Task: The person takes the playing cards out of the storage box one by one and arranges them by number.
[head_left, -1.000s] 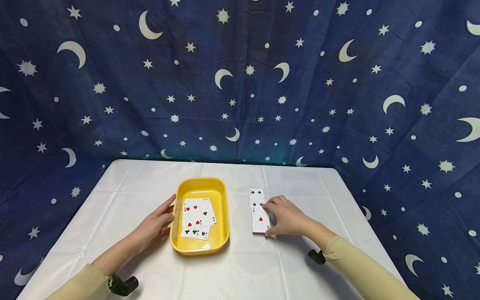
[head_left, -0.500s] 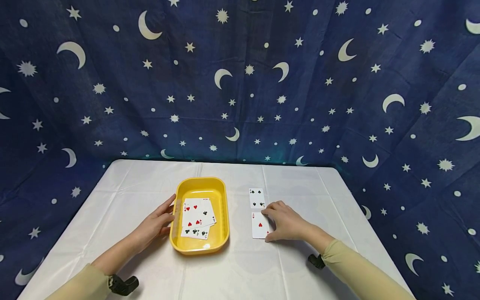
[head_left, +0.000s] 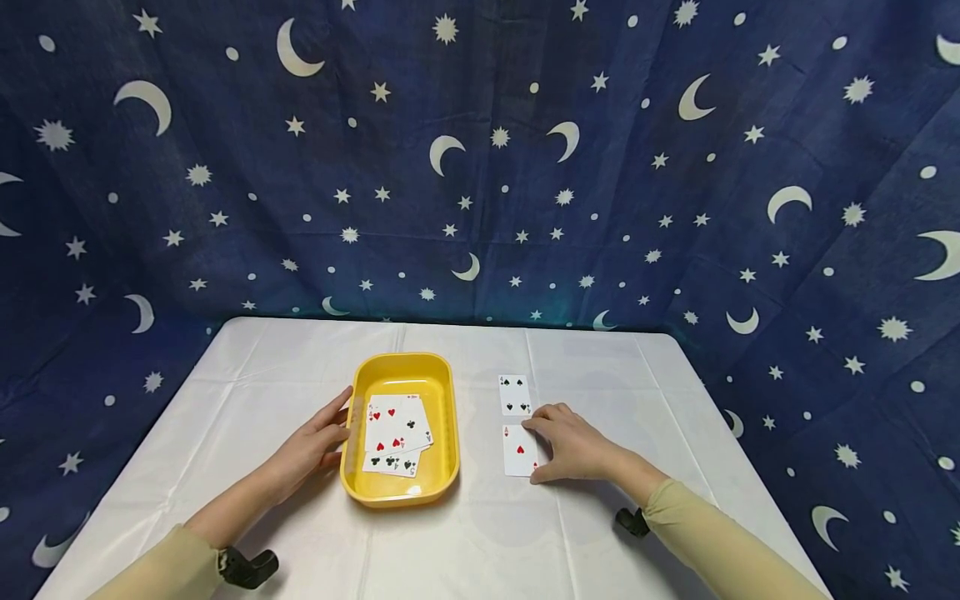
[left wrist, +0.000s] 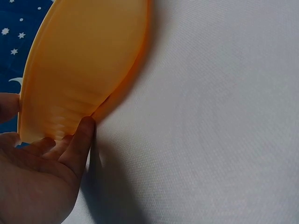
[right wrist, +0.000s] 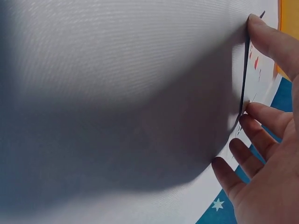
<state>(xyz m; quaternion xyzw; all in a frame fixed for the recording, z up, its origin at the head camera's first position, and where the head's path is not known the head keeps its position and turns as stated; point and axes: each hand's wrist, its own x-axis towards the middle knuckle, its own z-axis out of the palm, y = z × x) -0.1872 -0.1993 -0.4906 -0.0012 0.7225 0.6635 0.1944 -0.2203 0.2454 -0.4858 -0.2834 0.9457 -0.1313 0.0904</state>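
Observation:
On the white tablecloth, my right hand [head_left: 573,446] holds an ace of hearts [head_left: 519,452] at its right side, thumb near the lower corner and forefinger near the upper. In the right wrist view the card's edge [right wrist: 245,60] spans between thumb and fingers, and the other fingers are spread. Just beyond lies a face-up four of spades [head_left: 513,396], apart from the ace. My left hand [head_left: 303,454] rests against the left outer wall of a yellow tray [head_left: 401,497]. The left wrist view shows its fingers lying along the tray wall [left wrist: 93,51].
Several overlapping face-up cards [head_left: 395,425] lie inside the tray, hearts and black suits among them. A dark blue curtain [head_left: 480,167] with moons and stars hangs behind the table [head_left: 600,367]. White cloth separates the tray from the two cards on the right.
My right hand has slid the ace of hearts toward me, off the four of spades it overlapped one second ago. My left hand and the tray have stayed put.

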